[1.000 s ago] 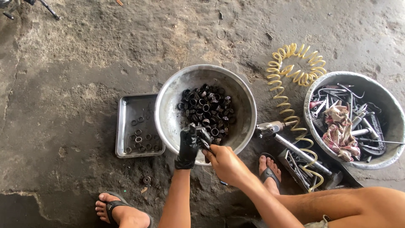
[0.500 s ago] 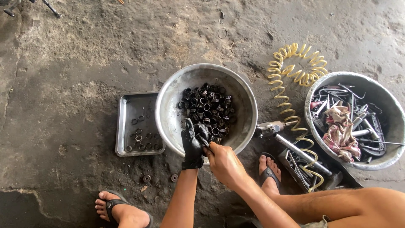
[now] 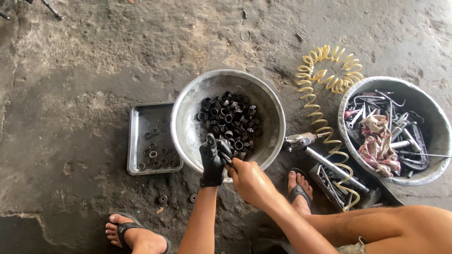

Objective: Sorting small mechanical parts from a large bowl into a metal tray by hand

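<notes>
Over the metal bowl's (image 3: pixel 188 127) near rim, our gloved left hand (image 3: pixel 212 160) pinches a small dark ring (image 3: pixel 225 149), while our bare right hand (image 3: pixel 249 181) grips a thin tool (image 3: pixel 229 162) against it.

Tray (image 3: pixel 141 123) left of bowl (image 3: pixel 193 122); tub (image 3: pixel 431 127) right.
</notes>
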